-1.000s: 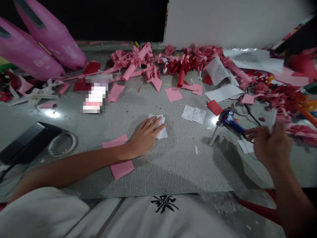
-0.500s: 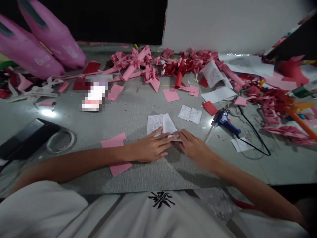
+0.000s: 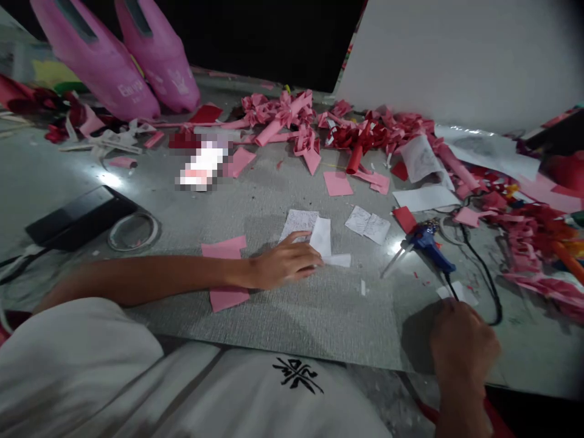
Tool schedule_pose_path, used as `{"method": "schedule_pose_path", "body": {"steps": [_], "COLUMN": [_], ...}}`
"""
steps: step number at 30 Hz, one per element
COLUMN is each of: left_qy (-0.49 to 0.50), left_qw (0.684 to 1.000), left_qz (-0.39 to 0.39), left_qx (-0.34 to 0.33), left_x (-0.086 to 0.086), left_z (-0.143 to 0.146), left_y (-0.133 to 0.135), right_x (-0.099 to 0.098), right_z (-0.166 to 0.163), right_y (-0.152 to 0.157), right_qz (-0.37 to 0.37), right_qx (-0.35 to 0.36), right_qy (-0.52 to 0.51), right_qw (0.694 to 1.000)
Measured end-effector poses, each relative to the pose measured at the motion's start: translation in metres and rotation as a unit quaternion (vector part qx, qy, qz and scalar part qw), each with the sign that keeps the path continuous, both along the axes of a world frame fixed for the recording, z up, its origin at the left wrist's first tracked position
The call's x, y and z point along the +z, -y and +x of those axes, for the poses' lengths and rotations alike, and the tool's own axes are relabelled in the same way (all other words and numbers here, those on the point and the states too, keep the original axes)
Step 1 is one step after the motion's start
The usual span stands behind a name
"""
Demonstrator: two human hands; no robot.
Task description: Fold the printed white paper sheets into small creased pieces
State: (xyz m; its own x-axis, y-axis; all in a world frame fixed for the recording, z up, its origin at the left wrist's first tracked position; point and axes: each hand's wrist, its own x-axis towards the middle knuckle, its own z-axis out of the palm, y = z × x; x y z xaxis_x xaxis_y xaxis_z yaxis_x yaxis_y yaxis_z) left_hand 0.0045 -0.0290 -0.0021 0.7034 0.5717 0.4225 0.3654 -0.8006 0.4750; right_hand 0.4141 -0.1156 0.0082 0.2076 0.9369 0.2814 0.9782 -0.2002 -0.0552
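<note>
My left hand (image 3: 283, 265) lies flat on the grey table, its stretched fingers pressing the edge of a folded white paper (image 3: 314, 236) with printed marks. A pink paper square (image 3: 224, 272) lies under my left forearm. My right hand (image 3: 460, 344) is near the front right edge, curled into a loose fist, close to the black cord (image 3: 479, 274) of the blue glue gun (image 3: 426, 242); what it holds, if anything, is hidden. The glue gun rests on its stand, nozzle pointing left.
A heap of pink and red paper curls (image 3: 319, 121) runs across the back. Two pink bags (image 3: 123, 61) stand at the back left. A black box (image 3: 77, 216) and a tape ring (image 3: 133, 230) sit left. Another white scrap (image 3: 367, 224) lies beside the gun.
My right hand left the white paper and drew back to the front right near the glue gun's cord. My left hand stays on the paper. The view shifted left.
</note>
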Motion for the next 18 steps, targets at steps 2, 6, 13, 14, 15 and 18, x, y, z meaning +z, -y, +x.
{"method": "schedule_pose_path", "body": {"steps": [2, 6, 13, 14, 15, 18], "left_qy": [0.029, 0.089, 0.120, 0.106, 0.093, 0.067], "left_qw": [0.998, 0.983, 0.959, 0.962, 0.965, 0.972], "left_qz": [-0.045, -0.123, -0.204, -0.200, -0.196, -0.194], "left_qx": [0.023, 0.105, 0.155, 0.151, 0.145, 0.111], "left_x": [0.002, 0.003, 0.026, 0.033, 0.040, 0.052], "left_z": [-0.001, -0.002, 0.010, 0.016, 0.023, 0.050], "left_y": [0.000, 0.001, -0.005, -0.011, -0.020, -0.059], "right_x": [0.000, 0.014, 0.052, 0.056, 0.059, 0.059], "right_z": [-0.011, -0.034, -0.076, -0.081, -0.087, -0.098], "right_y": [-0.001, -0.006, -0.019, -0.027, -0.039, -0.087], "right_qz": [0.037, 0.117, 0.130, 0.121, 0.111, 0.076], "right_qx": [0.030, 0.029, 0.096, 0.124, 0.154, 0.233], "right_qy": [-0.013, 0.001, -0.057, -0.066, -0.065, -0.109], "right_qw": [0.999, 0.993, 0.985, 0.983, 0.980, 0.963]}}
